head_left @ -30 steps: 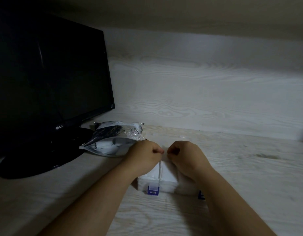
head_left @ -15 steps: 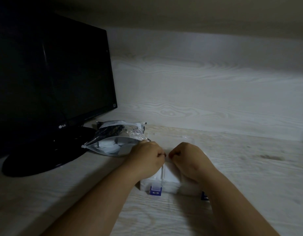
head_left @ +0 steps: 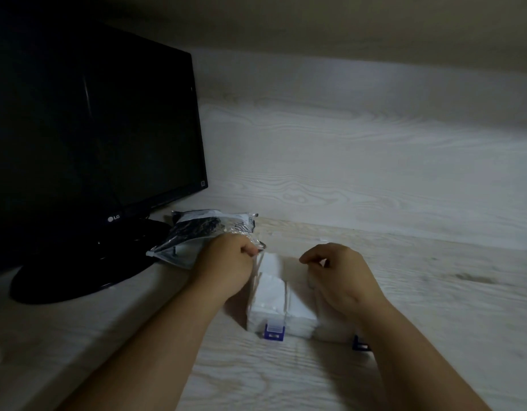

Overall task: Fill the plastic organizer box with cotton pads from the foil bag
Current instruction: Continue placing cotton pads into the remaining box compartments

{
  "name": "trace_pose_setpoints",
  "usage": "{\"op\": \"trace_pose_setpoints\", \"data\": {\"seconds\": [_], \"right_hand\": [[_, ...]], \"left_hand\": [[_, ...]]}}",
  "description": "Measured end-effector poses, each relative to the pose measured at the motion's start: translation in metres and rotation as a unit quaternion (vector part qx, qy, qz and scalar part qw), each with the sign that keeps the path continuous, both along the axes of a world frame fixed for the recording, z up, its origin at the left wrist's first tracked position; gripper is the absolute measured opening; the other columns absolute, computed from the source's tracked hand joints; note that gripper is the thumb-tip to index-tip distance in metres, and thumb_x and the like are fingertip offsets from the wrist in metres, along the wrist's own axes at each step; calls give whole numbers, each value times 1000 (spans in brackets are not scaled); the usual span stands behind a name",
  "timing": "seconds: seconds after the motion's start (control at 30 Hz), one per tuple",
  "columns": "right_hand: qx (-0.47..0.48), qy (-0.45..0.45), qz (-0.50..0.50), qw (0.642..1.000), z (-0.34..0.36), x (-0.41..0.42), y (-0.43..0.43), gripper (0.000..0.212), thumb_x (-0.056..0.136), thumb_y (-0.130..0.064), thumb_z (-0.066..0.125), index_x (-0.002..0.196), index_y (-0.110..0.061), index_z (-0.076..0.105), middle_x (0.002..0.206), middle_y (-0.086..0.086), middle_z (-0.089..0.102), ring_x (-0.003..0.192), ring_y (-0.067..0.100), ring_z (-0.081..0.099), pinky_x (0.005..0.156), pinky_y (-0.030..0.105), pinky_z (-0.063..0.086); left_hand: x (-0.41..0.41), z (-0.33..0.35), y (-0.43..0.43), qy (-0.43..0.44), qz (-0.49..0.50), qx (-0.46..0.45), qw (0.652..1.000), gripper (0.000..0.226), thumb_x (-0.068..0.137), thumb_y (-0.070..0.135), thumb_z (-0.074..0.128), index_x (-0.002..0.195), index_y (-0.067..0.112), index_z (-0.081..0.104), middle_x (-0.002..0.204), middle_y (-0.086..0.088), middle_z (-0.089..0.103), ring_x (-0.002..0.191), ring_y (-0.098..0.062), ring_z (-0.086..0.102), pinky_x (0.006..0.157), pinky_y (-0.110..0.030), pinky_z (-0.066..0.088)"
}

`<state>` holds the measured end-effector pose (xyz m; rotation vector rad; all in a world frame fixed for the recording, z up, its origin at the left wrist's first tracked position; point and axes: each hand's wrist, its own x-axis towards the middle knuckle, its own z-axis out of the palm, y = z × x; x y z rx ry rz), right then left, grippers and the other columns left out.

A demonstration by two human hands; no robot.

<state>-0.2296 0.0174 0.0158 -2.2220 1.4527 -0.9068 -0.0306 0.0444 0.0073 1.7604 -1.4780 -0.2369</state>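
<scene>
Over the box (head_left: pixel 274 332), hands have parted: left hand (head_left: pixel 226 264) curled, grip unclear; right hand (head_left: pixel 338 275) loosely curled, empty. Pads (head_left: pixel 271 292) look packed, box likely full.

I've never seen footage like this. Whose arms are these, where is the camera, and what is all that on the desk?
There is no machine here. These are a person's two bare arms, filmed by one wide-angle camera worn on the head, which looks forward and down. The left hand and the right hand are over a clear plastic organizer box with blue latches. Their fingers are curled. The box is already packed with white cotton pads. The light is dim, so it is not possible to tell whether either hand pinches a pad. Behind the left hand lies the crinkled foil bag. Beside it a monitor with a dark screen stands on the pale wooden desk.
</scene>
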Motion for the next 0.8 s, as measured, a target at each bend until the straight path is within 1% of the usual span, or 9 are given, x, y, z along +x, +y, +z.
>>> {"op": "trace_pose_setpoints", "data": {"seconds": [0.1,0.2,0.3,0.37,0.47,0.53,0.63,0.73,0.8], "right_hand": [[-4,-6,0,1000,-1,0,1,26,87,-9,57,95,-27,74,97,-10,66,72,-5,54,62,1,39],[-4,-10,0,1000,0,-1,2,27,87,-8,56,95,-26,74,98,-10,67,70,-7,55,61,1,39],[-2,-21,3,1000,1,-2,3,26,88,-7,56,95,-25,74,97,-10,67,69,-6,56,60,1,40],[-2,-20,5,1000,1,-2,4,26,89,-8,56,96,-26,74,97,-10,67,71,-5,56,61,1,40],[7,-17,8,1000,1,-2,4,26,90,-10,55,97,-27,73,96,-12,65,72,-4,57,60,2,41],[8,-13,10,1000,0,-2,3,26,90,-11,55,97,-28,73,96,-13,65,73,-4,57,59,2,40],[6,-12,8,1000,0,-1,3,26,89,-11,56,94,-30,73,94,-13,65,73,-4,56,59,3,40],[2,-8,9,1000,0,-1,3,26,89,-11,56,94,-30,73,94,-14,65,75,-5,55,60,3,40],[2,-6,10,1000,0,-1,3,26,89,-12,56,94,-31,73,94,-15,64,75,-5,55,60,3,39]], "left_hand": [[10,1,6,-47,37,33,998,33,81,1,53,97,20,75,114,-4,68,107,-23,61,93,-28,47],[20,0,8,-60,59,65,994,34,84,2,54,107,20,72,122,-6,65,114,-26,59,96,-29,45],[26,-6,6,-69,54,77,993,35,84,7,55,111,23,70,122,-8,66,114,-27,59,96,-32,47],[26,-11,4,-88,31,80,992,46,80,5,53,118,27,67,125,-8,63,117,-28,57,98,-33,46],[23,-17,1,-102,-5,87,991,64,75,3,48,129,35,60,134,-5,54,126,-25,51,107,-34,40],[24,-20,0,-105,-16,94,990,63,74,8,47,128,39,61,137,-1,52,128,-21,49,108,-34,39],[25,-23,-1,-119,-21,106,987,65,70,17,41,129,40,58,138,1,53,127,-20,50,106,-35,41],[24,-21,0,-131,-19,105,986,59,77,9,47,127,37,59,132,-2,59,120,-23,55,100,-35,46],[22,-20,2,-134,-23,96,986,60,79,7,47,128,40,56,132,-3,58,121,-24,55,101,-35,46]]}}
